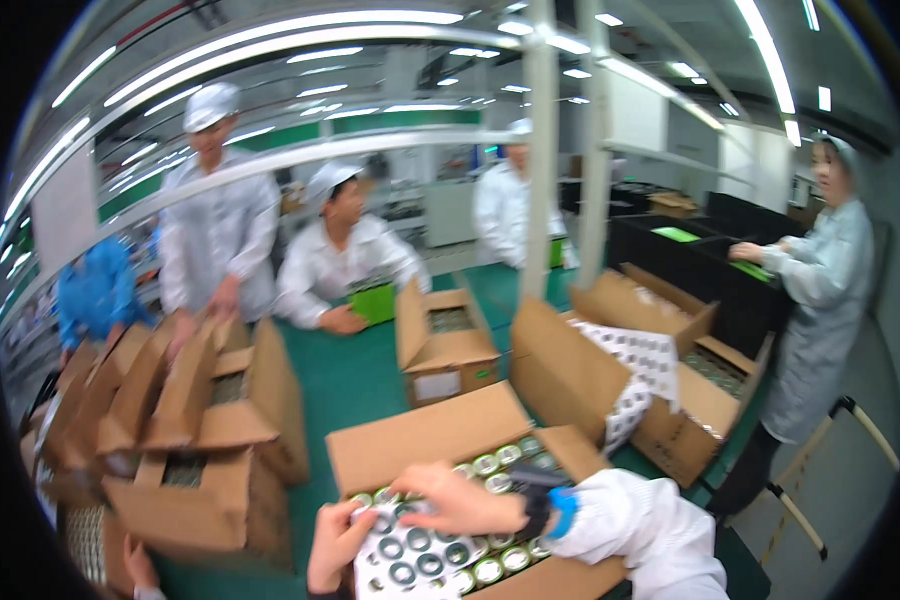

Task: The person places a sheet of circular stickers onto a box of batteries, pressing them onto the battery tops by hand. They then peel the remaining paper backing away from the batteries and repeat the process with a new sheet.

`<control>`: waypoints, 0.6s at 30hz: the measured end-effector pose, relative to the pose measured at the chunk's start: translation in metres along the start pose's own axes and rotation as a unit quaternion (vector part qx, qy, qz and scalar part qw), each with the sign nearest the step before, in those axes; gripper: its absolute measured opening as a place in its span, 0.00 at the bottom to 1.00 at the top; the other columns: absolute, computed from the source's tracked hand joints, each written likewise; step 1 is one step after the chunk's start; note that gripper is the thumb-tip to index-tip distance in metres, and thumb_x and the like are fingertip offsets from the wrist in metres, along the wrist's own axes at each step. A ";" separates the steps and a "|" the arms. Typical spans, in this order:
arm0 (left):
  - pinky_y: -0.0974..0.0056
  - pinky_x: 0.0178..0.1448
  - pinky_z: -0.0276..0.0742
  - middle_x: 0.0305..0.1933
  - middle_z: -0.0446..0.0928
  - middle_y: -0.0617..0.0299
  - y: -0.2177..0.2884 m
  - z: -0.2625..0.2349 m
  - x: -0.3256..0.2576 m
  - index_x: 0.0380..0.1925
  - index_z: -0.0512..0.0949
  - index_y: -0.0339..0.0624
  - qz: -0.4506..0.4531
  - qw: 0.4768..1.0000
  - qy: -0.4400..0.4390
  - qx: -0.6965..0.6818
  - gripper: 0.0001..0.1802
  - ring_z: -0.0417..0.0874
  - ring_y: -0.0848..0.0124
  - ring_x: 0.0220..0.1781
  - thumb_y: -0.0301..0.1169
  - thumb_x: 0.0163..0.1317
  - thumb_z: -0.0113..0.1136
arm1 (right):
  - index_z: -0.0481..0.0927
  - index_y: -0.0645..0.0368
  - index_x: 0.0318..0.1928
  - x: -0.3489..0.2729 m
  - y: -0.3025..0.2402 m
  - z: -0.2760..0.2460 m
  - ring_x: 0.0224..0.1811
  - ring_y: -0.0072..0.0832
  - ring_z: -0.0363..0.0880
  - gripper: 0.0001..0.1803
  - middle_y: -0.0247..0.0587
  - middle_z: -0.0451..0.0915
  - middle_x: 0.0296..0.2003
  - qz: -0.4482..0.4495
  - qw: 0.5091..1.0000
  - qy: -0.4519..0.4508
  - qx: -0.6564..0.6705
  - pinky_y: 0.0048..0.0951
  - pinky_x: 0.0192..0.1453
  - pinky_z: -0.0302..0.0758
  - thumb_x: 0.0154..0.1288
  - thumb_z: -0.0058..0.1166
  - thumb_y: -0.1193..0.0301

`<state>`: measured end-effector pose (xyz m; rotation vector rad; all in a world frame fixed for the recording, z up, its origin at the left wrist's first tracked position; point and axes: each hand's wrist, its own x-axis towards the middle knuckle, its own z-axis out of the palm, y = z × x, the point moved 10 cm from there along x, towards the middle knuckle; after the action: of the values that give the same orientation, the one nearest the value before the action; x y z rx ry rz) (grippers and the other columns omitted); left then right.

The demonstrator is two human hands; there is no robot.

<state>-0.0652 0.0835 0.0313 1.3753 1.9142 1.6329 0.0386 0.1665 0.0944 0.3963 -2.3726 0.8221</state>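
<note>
A cardboard box [425,435] stands open in front of me, filled with rows of cylindrical cells [487,570] with silver tops and green rims. Over its near left part lies a white sheet of dark ring-shaped stickers [420,560]. My left hand [338,545] pinches the sheet's upper left edge between thumb and fingers. My right hand [460,498] reaches across the cells from the right, its bent fingers over the sheet's upper part, close to my left fingertips. Whatever those right fingers hold is too small to make out. A dark watch and blue band circle my right wrist.
Several open cartons [195,505] crowd the left. A smaller carton [450,365] stands ahead on the green table [340,400]. Cartons at right carry another sticker sheet [635,360]. A co-worker's hand [140,565] shows lower left. People in white work opposite; one stands at right.
</note>
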 end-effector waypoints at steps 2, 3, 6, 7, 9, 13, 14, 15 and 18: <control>0.73 0.22 0.56 0.14 0.65 0.71 -0.009 -0.001 -0.007 0.16 0.72 0.34 -0.041 0.999 -0.001 -0.004 0.12 0.63 0.85 0.21 0.29 0.53 0.57 | 0.73 0.64 0.39 -0.010 0.011 0.012 0.35 0.39 0.76 0.16 0.46 0.75 0.32 0.044 0.995 -0.004 0.086 0.34 0.39 0.72 0.49 0.59 0.73; 0.75 0.25 0.57 0.19 0.64 0.72 0.030 0.008 -0.009 0.22 0.68 0.36 -0.043 0.998 -0.030 -0.026 0.08 0.61 0.83 0.23 0.24 0.60 0.50 | 0.73 0.62 0.42 -0.014 0.020 0.018 0.38 0.35 0.75 0.15 0.43 0.75 0.34 0.072 0.991 -0.028 0.112 0.33 0.43 0.71 0.54 0.58 0.70; 0.75 0.25 0.56 0.19 0.63 0.73 0.030 0.008 -0.010 0.21 0.67 0.36 -0.073 0.997 -0.030 -0.017 0.09 0.61 0.83 0.23 0.25 0.60 0.49 | 0.72 0.64 0.35 -0.016 0.016 0.009 0.33 0.38 0.75 0.11 0.46 0.74 0.32 0.059 0.990 0.012 0.125 0.33 0.37 0.72 0.52 0.57 0.74; 0.75 0.25 0.57 0.19 0.64 0.73 0.036 0.007 -0.009 0.22 0.68 0.35 -0.052 0.998 -0.026 -0.014 0.08 0.61 0.83 0.23 0.25 0.60 0.49 | 0.74 0.64 0.36 -0.010 0.007 0.003 0.33 0.40 0.76 0.10 0.48 0.76 0.30 0.089 0.990 -0.005 0.112 0.34 0.38 0.73 0.52 0.56 0.73; 0.74 0.24 0.58 0.20 0.66 0.71 0.033 0.007 -0.004 0.23 0.70 0.34 -0.051 0.998 -0.035 -0.007 0.08 0.62 0.82 0.23 0.26 0.60 0.50 | 0.76 0.64 0.35 -0.006 0.000 -0.006 0.29 0.40 0.79 0.09 0.49 0.78 0.26 0.102 0.990 0.001 0.098 0.34 0.34 0.75 0.53 0.56 0.72; 0.73 0.26 0.60 0.21 0.68 0.69 0.036 0.013 -0.002 0.24 0.70 0.32 -0.042 0.997 -0.042 -0.045 0.09 0.64 0.81 0.25 0.26 0.60 0.50 | 0.77 0.63 0.34 -0.009 0.004 -0.010 0.28 0.38 0.80 0.09 0.47 0.79 0.26 0.084 0.990 0.025 0.110 0.33 0.31 0.75 0.53 0.56 0.72; 0.73 0.27 0.61 0.21 0.68 0.68 0.039 0.013 -0.001 0.24 0.70 0.32 -0.028 0.997 -0.039 -0.067 0.09 0.64 0.80 0.25 0.26 0.60 0.50 | 0.77 0.62 0.34 -0.009 0.004 -0.010 0.28 0.38 0.80 0.08 0.47 0.79 0.26 0.073 0.990 0.029 0.117 0.33 0.31 0.75 0.53 0.56 0.72; 0.73 0.28 0.62 0.22 0.69 0.67 0.035 0.013 -0.002 0.25 0.71 0.31 -0.048 0.996 -0.041 -0.061 0.09 0.65 0.79 0.26 0.26 0.60 0.50 | 0.77 0.62 0.34 -0.009 0.003 -0.011 0.27 0.38 0.80 0.08 0.46 0.79 0.25 0.056 0.992 0.039 0.105 0.33 0.31 0.75 0.53 0.56 0.73; 0.73 0.28 0.62 0.22 0.70 0.67 0.033 0.013 -0.002 0.25 0.72 0.31 -0.053 0.997 -0.030 -0.052 0.08 0.66 0.79 0.26 0.25 0.60 0.50 | 0.77 0.61 0.34 -0.011 0.005 -0.010 0.28 0.38 0.79 0.08 0.45 0.79 0.26 0.059 0.993 0.033 0.102 0.34 0.32 0.74 0.52 0.56 0.72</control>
<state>-0.0389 0.0869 0.0552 1.2463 1.8099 1.5971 0.0497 0.1775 0.0920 0.3078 -2.2752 1.1194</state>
